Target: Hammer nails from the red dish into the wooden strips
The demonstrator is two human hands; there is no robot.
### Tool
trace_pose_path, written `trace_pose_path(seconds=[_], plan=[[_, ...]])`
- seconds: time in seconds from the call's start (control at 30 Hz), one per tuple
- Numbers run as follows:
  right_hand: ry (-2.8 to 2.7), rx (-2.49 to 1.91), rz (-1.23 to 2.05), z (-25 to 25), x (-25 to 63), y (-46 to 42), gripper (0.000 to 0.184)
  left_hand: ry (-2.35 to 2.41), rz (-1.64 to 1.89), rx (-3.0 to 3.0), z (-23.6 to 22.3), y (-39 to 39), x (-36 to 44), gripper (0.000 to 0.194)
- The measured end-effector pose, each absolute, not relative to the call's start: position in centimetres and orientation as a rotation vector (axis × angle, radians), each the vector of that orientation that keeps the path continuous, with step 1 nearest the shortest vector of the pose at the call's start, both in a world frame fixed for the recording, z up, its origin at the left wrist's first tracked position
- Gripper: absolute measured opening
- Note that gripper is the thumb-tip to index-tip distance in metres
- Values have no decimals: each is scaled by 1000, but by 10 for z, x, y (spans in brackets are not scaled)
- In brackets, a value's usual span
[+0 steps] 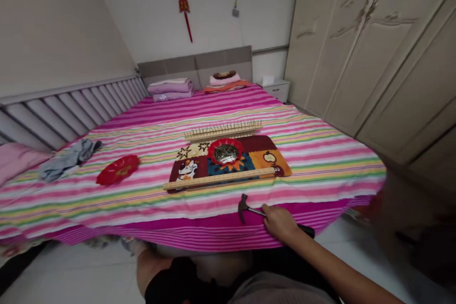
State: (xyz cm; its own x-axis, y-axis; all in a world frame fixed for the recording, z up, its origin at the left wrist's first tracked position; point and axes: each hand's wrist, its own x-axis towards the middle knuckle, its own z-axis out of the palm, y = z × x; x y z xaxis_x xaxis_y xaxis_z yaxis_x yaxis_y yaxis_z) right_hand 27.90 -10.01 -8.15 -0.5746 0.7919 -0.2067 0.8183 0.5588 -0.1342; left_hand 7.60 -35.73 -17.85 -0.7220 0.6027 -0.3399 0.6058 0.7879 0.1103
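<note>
My right hand (280,223) is closed round the shaft of a claw hammer (244,206) at the bed's front edge. The dark head points away to the left, and the black grip end shows behind my wrist. Just beyond lies a long pale wooden strip (221,179) with rows of small holes, across the near edge of a patterned mat (258,156). On the mat sits a red scalloped dish (215,159) heaped with nails (226,153). Behind it, a wooden strip (223,130) bristles with upright nails. My left hand is out of sight.
A red plate (117,170) and a crumpled grey cloth (73,156) lie to the left on the striped bedsheet (149,199). Folded bedding (171,89) is stacked by the headboard (223,64). A bed rail (78,109) runs along the left; a wardrobe (356,42) stands right.
</note>
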Motion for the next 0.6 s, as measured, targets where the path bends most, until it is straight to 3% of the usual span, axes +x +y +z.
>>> trace_pose_path(seconds=[0.1, 0.27, 0.6], plan=[[2639, 1325, -323, -81, 279, -105, 30, 2576, -10, 811, -170, -374, 74, 19], [2627, 1215, -306, -84, 276, -107, 29, 2640, 30, 590, -161, -386, 58, 37], [2632, 1248, -248, -83, 275, -108, 26, 2861, -9, 463, -169, -384, 41, 42]])
